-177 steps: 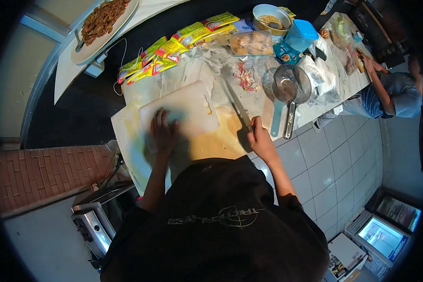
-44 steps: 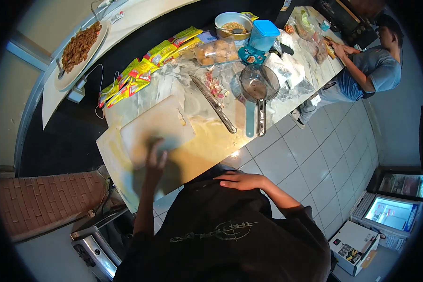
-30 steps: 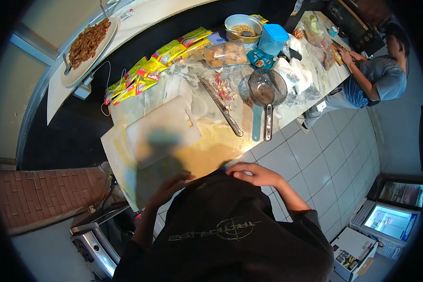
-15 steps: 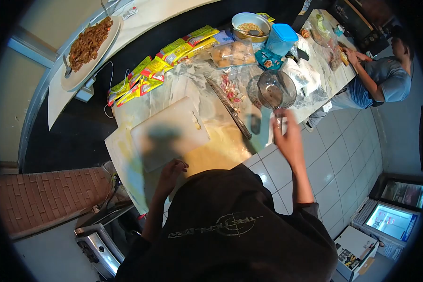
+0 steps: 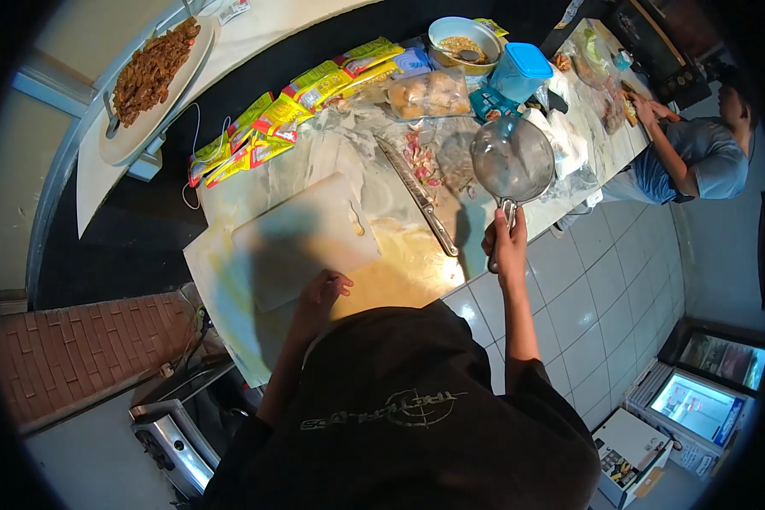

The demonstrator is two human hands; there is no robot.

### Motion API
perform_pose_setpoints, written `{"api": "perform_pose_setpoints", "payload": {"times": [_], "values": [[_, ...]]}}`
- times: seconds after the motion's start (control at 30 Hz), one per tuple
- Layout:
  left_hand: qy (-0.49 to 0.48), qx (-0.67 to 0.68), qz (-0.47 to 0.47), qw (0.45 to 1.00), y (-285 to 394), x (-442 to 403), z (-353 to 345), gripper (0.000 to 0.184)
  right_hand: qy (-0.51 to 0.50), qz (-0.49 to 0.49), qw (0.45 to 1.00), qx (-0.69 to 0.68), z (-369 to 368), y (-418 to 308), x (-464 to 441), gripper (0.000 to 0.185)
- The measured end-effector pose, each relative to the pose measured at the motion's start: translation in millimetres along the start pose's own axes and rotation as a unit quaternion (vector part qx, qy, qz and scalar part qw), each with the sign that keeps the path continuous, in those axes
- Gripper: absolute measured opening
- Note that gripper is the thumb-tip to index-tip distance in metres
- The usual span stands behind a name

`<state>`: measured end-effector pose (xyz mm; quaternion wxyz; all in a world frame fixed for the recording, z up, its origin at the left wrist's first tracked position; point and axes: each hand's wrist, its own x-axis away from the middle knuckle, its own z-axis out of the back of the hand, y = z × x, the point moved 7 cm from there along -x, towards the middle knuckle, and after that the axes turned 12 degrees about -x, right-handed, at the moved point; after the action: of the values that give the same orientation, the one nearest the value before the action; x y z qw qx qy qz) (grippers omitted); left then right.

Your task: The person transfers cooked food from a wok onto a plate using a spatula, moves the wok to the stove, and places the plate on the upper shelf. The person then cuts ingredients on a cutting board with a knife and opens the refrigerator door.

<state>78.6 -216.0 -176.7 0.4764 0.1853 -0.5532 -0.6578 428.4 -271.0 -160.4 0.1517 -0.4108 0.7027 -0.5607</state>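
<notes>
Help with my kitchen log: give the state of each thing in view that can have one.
Saucepan, held by its handle in the right hand
Left hand, nothing seen held, fingers loosely curled
Kitchen knife, lying unheld
Cutting board, lying flat
Blue-lidded container, closed
Bowl, uncovered, spoon inside
Oval plate, loaded with food

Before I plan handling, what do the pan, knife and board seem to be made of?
Pan: probably polished metal, given its grey sheen and bright reflections. Knife: a metal blade, by its grey shine; the handle is dark, material unclear. Board: likely plastic, smooth and whitish, with no wood grain showing.
</notes>
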Motion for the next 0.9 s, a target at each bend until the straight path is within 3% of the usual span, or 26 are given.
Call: {"api": "perform_pose_setpoints", "payload": {"times": [0.1, 0.17, 0.2, 0.27, 0.33, 0.4, 0.47, 0.5, 0.6, 0.63, 0.67, 0.73, 0.8, 0.83, 0.9], "values": [[-0.024, -0.016, -0.022, 0.999, 29.4, -9.2, -13.0, 0.021, -0.027, 0.052, 0.997, 0.059, -32.3, -5.9, 29.2, 0.024], [-0.058, 0.107, -0.090, 0.988, 46.4, -17.2, -29.4, 0.019, -0.075, 0.075, 0.991, 0.080, -54.2, -2.6, 44.5, 0.028], [-0.053, 0.106, -0.089, 0.989, 57.9, -21.1, -36.0, 0.019, -0.115, 0.084, 0.986, 0.090, -67.9, -1.6, 52.2, 0.031], [-0.001, 0.081, -0.173, 0.982, 103.6, -21.3, -38.7, 0.026, -0.160, 0.078, 0.979, 0.094, -99.5, -7.9, 73.1, 0.032], [-0.027, 0.105, -0.134, 0.985, 120.8, -21.2, -41.8, 0.027, -0.189, 0.210, 0.951, 0.130, -127.7, -15.7, 91.8, 0.029], [-0.054, 0.131, -0.097, 0.985, 121.3, -21.1, -47.8, 0.029, -0.301, 0.116, 0.942, 0.087, -148.9, -8.1, 105.0, 0.034], [-0.023, 0.305, -0.014, 0.952, 107.2, -24.2, -46.7, 0.029, -0.341, 0.079, 0.928, 0.126, -158.8, 1.0, 112.7, 0.035], [0.014, 0.277, -0.080, 0.957, 125.3, -19.7, -36.2, 0.028, -0.354, 0.117, 0.914, 0.159, -163.7, -4.8, 114.7, 0.033], [0.088, 0.286, -0.072, 0.952, 103.0, -14.4, -15.3, 0.029, -0.401, 0.235, 0.852, 0.240, -165.9, -13.6, 111.3, 0.027], [0.123, 0.183, -0.127, 0.967, 102.4, -15.6, -1.5, 0.031, -0.383, 0.218, 0.869, 0.224, -159.6, -10.9, 99.4, 0.027], [0.126, 0.184, -0.125, 0.967, 97.2, -10.4, 8.1, 0.031, -0.339, 0.190, 0.896, 0.217, -151.5, -6.4, 82.3, 0.034], [0.019, 0.208, -0.064, 0.976, 102.0, -3.8, 10.4, 0.030, -0.267, 0.065, 0.953, 0.131, -144.1, -0.3, 54.1, 0.040], [0.007, 0.248, -0.080, 0.965, 107.2, 5.0, 11.5, 0.028, -0.308, -0.021, 0.951, -0.034, -159.9, 3.1, 39.2, 0.048], [-0.038, 0.283, -0.070, 0.956, 111.9, 9.9, 8.7, 0.027, -0.306, -0.021, 0.951, -0.034, -165.1, 2.6, 34.0, 0.048], [-0.086, 0.316, -0.060, 0.943, 118.1, 15.6, 2.3, 0.027, -0.319, -0.171, 0.908, -0.212, -183.8, 12.6, 33.2, 0.048]]}}
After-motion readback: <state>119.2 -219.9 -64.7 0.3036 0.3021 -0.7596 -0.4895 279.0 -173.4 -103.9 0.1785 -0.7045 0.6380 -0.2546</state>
